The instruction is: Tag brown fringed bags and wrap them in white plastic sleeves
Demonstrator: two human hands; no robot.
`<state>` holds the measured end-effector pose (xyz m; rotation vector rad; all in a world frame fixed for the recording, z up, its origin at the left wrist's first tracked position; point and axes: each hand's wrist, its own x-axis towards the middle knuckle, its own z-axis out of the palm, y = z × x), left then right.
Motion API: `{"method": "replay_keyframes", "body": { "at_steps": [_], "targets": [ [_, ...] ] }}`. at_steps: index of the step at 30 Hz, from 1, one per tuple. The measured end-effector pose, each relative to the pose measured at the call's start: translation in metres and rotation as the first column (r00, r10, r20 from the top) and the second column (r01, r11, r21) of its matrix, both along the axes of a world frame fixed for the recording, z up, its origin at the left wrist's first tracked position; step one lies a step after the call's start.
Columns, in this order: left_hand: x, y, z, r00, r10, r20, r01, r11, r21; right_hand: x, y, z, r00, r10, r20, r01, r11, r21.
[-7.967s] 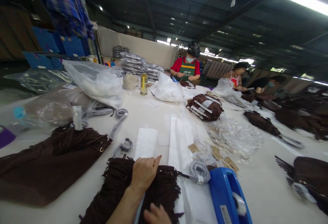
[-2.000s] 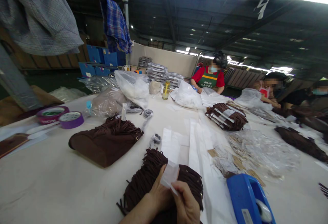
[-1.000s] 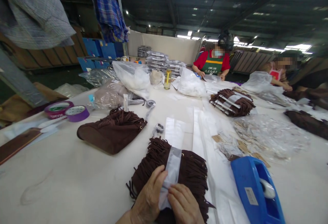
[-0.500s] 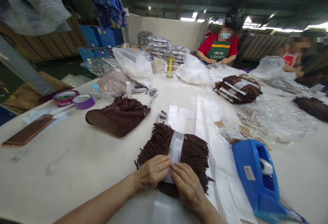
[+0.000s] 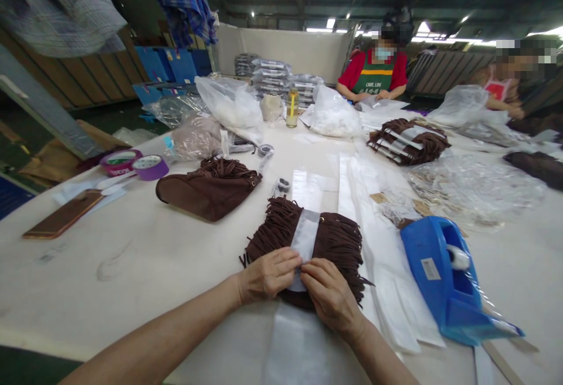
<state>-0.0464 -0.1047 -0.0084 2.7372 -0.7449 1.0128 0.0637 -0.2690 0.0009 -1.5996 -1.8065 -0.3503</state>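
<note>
- The brown bag [image 5: 341, 241] lies on the table [image 5: 176, 244] straight out from the person, fringe spreading to its left and right sides; its long axis runs left to right.
- A pale strip [image 5: 306, 232] crosses the bag's middle from far to near, leaning slightly, with its far end a little to the right.
- Both hands touch the strip at its near part, so neither is nearer; most of the bag lies on the far side of the fingers, with fringe out to either side.
- The left hand [image 5: 269, 273] comes in from the near left, palm down, fingers together and pointing right; its forearm [image 5: 176, 327] slants low across the table.
- The right hand [image 5: 331, 292] comes from the near right, wrist bent, fingers together and pointing far and left.
- The two sets of fingertips almost meet on the strip; whether they pinch its edge or only press, I cannot tell.
- A blue tape dispenser [image 5: 424, 256] stands to the right, nearer the right hand; a second brown bag [image 5: 206, 194] lies far left, nearer the left.
</note>
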Motion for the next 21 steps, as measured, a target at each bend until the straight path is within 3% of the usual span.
{"method": "replay_keyframes", "body": {
  "at_steps": [7, 15, 19, 21],
  "targets": [
    [0.001, 0.003, 0.004, 0.996, -0.044, -0.081, 0.042, 0.999, -0.029, -0.002, -0.001, -0.004, 0.999, 0.027, 0.020, -0.026, 0.999, -0.042],
    [-0.011, 0.005, 0.014, 0.931, -0.072, -0.358, 0.080, 0.997, 0.006, -0.003, -0.001, -0.001, 0.999, 0.043, 0.009, -0.043, 0.998, -0.047],
    [-0.014, 0.004, 0.020, 0.934, -0.090, -0.345, 0.094, 0.996, -0.005, -0.004, -0.001, -0.001, 0.998, -0.003, 0.064, 0.007, 0.998, -0.064],
    [-0.018, 0.003, 0.014, 0.958, -0.071, -0.277, 0.079, 0.997, 0.018, -0.007, -0.001, -0.002, 0.992, -0.044, 0.116, 0.054, 0.994, -0.090]
  ]
}}
